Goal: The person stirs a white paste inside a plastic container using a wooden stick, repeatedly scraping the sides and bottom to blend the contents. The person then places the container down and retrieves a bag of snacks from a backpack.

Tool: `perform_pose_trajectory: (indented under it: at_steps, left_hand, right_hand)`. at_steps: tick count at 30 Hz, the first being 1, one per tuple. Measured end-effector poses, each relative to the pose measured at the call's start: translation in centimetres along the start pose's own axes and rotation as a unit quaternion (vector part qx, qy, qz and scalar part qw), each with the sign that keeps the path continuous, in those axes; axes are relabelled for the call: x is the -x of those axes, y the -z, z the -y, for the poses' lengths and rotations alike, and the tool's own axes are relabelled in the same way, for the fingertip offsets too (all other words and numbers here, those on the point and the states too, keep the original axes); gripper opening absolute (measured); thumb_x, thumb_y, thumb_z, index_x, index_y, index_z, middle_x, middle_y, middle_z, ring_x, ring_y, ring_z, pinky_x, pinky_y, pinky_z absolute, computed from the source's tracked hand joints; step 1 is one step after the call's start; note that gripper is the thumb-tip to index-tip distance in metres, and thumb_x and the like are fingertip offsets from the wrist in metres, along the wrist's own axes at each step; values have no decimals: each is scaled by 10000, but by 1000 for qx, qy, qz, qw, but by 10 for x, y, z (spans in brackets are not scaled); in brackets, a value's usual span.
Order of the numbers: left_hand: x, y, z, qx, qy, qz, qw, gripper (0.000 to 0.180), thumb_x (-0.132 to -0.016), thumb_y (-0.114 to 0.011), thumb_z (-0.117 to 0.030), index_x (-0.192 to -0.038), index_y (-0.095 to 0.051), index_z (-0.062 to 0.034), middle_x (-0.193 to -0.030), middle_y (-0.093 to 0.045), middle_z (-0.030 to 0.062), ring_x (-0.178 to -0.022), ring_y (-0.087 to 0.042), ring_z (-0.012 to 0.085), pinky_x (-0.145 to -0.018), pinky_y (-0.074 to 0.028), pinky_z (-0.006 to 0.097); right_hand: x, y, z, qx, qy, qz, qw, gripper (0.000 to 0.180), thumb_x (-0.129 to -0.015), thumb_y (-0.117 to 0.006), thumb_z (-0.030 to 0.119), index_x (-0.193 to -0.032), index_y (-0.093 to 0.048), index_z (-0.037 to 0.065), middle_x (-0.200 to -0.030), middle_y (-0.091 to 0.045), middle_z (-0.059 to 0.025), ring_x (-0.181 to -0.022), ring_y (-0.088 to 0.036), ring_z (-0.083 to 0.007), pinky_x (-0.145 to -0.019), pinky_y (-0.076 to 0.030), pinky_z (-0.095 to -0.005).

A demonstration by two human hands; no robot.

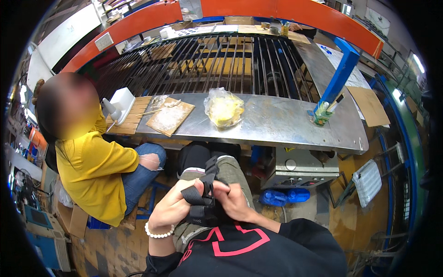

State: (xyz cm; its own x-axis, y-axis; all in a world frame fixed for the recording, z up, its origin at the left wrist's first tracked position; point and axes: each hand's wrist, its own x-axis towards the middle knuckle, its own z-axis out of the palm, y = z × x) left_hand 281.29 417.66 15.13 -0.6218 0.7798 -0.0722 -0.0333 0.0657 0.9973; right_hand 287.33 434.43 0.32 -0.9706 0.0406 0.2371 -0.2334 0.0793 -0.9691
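Note:
Both of my hands are at my lap, working on a black webbing strap (197, 214) with a black plastic buckle (207, 190). My left hand (173, 206), with a white bead bracelet (159, 234) at the wrist, is closed on the strap from the left. From the right, my right hand (234, 201) pinches at the buckle side of the same strap; its fingertips are partly hidden. Ahead of my knees, on the metal table (281, 122), lies a clear plastic bag (224, 109) with something yellow in it.
A cardboard piece (170, 118) with white residue and a thin stick lies left of the bag. A white squeeze bottle (110, 111) stands near a person in yellow (94, 171). Right are a jar with brushes (321, 116), a blue post (339, 74) and a stool (367, 182).

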Motion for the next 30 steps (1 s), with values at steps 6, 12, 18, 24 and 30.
perform_pose_trajectory:
  at_steps: [6, 12, 18, 24, 30]
  left_hand:
    - [-35, 27, -19, -140, -81, -37, 986, 495, -1042, -455, -377, -1107, -652, 73, -937, -700, 122, -873, -658, 168, -807, -523, 306]
    - [-25, 98, -15, 126, -115, -270, 948, 510, -1099, -382, -433, -909, -586, -6, -660, -523, 8, -480, -392, 38, -435, -274, 181]
    - [-25, 156, 8, -85, -53, -274, 957, 336, -1067, -438, -235, -1256, -597, -8, -678, -538, 8, -497, -432, 52, -461, -340, 197]
    - [1, 232, 2, -414, -22, -106, 904, 495, -786, -756, -91, -1258, -621, -29, -1106, -663, 54, -1034, -601, 165, -905, -459, 299]
    - [-50, 307, 3, -382, -308, -6, 871, 800, -720, -859, -476, -1303, -607, 10, -1383, -590, 158, -1226, -596, 284, -1015, -452, 370]
  right_hand:
    - [-21, 3, -14, -149, -52, -260, 952, 347, -1085, -496, 264, -885, -608, 3, -764, -660, -63, -668, -613, -135, -614, -495, -277]
    - [-8, 55, -19, -411, 57, -272, 868, 584, -1100, -310, 466, -650, -431, 113, -470, -291, 23, -418, -243, -110, -506, -346, -301]
    - [47, 31, -26, -355, 5, -309, 882, 400, -961, -630, 323, -667, -513, 79, -532, -428, 1, -477, -388, -122, -545, -366, -300]
    - [73, 39, 13, -48, -190, -178, 964, 275, -1053, -549, 231, -1014, -701, 5, -907, -712, -73, -863, -654, -140, -794, -503, -269]
    - [42, 48, 59, 125, -100, -32, 987, 286, -1075, -474, 154, -1258, -653, 28, -1202, -691, -110, -1160, -632, -254, -1034, -458, -359]
